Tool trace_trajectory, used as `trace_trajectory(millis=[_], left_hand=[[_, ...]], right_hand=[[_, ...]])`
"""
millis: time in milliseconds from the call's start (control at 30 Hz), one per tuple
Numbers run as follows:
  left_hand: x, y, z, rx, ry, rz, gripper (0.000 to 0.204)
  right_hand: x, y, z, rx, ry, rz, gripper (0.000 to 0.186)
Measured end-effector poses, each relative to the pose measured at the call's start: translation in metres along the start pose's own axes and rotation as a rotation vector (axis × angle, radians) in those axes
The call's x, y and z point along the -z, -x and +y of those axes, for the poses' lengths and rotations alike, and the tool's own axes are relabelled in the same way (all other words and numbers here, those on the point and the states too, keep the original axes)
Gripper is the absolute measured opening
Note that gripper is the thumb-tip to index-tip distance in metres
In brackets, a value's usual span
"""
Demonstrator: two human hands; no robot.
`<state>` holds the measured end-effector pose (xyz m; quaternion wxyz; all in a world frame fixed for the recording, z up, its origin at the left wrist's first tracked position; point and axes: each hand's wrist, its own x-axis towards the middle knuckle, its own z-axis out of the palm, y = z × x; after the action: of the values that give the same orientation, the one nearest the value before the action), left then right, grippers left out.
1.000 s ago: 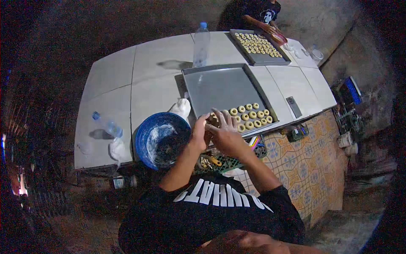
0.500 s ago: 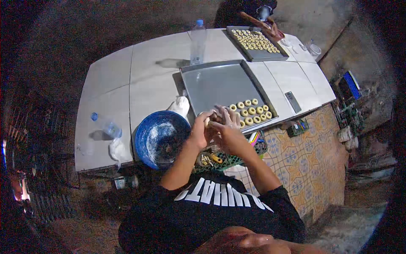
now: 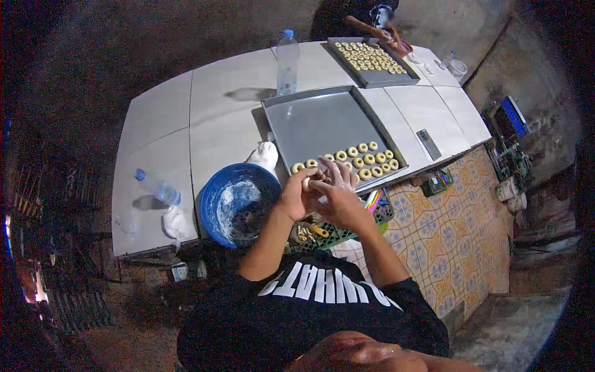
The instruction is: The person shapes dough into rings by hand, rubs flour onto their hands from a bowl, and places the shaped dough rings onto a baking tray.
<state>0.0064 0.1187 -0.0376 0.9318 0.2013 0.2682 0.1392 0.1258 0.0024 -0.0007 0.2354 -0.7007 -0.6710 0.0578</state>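
Observation:
My left hand (image 3: 294,199) is closed round a small pale piece, apparently dough (image 3: 307,185), mostly hidden by fingers. My right hand (image 3: 339,193) curls over it, thumb against the piece and fingers bent, at the near edge of a grey metal tray (image 3: 310,118). Rows of pale dough rings (image 3: 364,148) lie on the tray's near half. Left of my hands sits a blue bowl (image 3: 226,186) with white floury residue; a white cloth or bag (image 3: 263,155) is behind it. Below my hands is a green crate (image 3: 338,242) holding small tools and coloured items.
A co-worker (image 3: 331,18) reaches toward a second ring-filled tray (image 3: 372,80) at the back. A tall bottle (image 3: 287,62), fallen bottle (image 3: 158,186), white bundle (image 3: 173,223) and phone (image 3: 427,142) are on the white tiled table (image 3: 155,111). Patterned floor (image 3: 452,248) shows at right.
My two hands stay together with small finger movements. More rings on the tray's near left now show behind my fingertips. The view has shifted slightly.

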Motion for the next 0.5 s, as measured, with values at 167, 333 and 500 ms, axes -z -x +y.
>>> trace_trajectory(millis=[167,333,500], left_hand=[[0.014,-0.008,-0.004,-0.141,0.018,-0.069,0.017],[0.011,-0.011,-0.002,-0.031,0.083,-0.035,0.018],[-0.006,-0.003,0.005,-0.006,-0.016,0.051,0.022]], right_hand=[[-0.009,0.010,-0.004,-0.009,-0.110,-0.013,0.060],[-0.017,0.012,-0.011,-0.076,-0.002,-0.007,0.059],[0.000,0.005,-0.023,-0.148,0.095,0.037,0.054]])
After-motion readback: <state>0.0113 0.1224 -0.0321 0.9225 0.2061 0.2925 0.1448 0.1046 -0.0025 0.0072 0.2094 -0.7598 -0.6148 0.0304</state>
